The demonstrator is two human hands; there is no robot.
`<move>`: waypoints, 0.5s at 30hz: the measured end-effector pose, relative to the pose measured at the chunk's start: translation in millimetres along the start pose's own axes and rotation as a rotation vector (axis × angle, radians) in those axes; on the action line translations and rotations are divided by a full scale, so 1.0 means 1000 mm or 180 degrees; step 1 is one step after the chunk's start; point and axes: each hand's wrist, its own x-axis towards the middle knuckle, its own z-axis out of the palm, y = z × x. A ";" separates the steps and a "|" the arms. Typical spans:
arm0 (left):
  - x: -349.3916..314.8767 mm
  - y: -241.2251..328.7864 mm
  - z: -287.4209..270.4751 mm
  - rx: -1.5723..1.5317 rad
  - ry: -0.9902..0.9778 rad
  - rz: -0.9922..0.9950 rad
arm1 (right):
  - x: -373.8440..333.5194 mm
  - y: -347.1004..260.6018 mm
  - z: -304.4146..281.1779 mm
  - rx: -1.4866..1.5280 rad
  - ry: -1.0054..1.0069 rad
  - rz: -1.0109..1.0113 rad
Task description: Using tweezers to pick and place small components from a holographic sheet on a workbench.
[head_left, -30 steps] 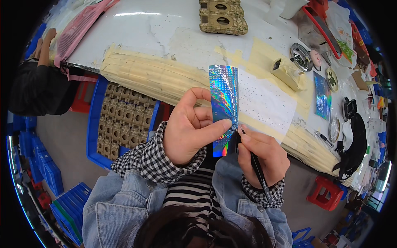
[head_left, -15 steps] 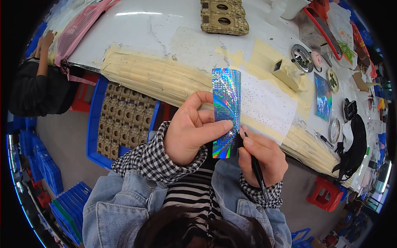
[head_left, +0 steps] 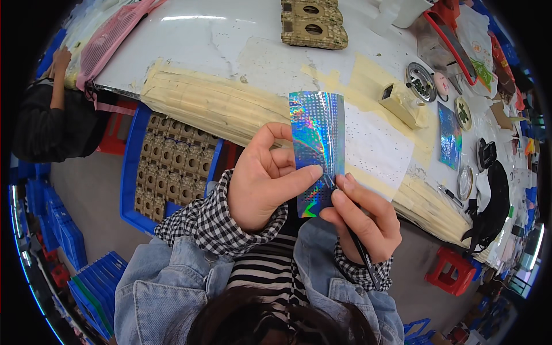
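Note:
My left hand pinches a shiny blue holographic sheet upright, its thumb flat on the front and its other fingers partly hidden behind. Rows of small cut marks cover the sheet's upper part. My right hand is closed around slim black tweezers, whose handle slants down past the palm. Its fingertips meet the sheet's lower right edge, near the left thumb. I cannot make out the tweezer tips. Behind the sheet, a white paper dotted with tiny specks lies taped to the table.
A blue crate of camouflage-patterned cases stands left, below the tape-covered table edge. More cases lie at the back. At right are a second holographic sheet, round dishes and a red stool. Another person sits far left.
The holographic sheet has turned to show more of its face, its top leaning left. My right fingers have shifted up slightly along its edge, with the tweezers still in hand.

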 end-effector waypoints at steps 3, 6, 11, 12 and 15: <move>-0.001 -0.001 -0.003 0.0033 -0.0037 0.0019 | -0.002 0.003 0.002 0.0056 -0.0010 -0.0031; -0.001 -0.002 -0.003 0.0032 -0.0029 0.0014 | -0.002 0.003 0.003 0.0080 -0.0022 -0.0028; -0.001 -0.001 -0.003 0.0036 -0.0043 0.0024 | 0.002 -0.002 0.000 0.0049 -0.0064 0.0042; -0.001 -0.001 -0.003 0.0041 -0.0042 0.0009 | 0.002 -0.002 0.000 0.0054 -0.0061 0.0032; -0.001 0.000 -0.003 0.0114 -0.0031 -0.0015 | 0.003 -0.002 0.002 0.0058 -0.0053 0.0018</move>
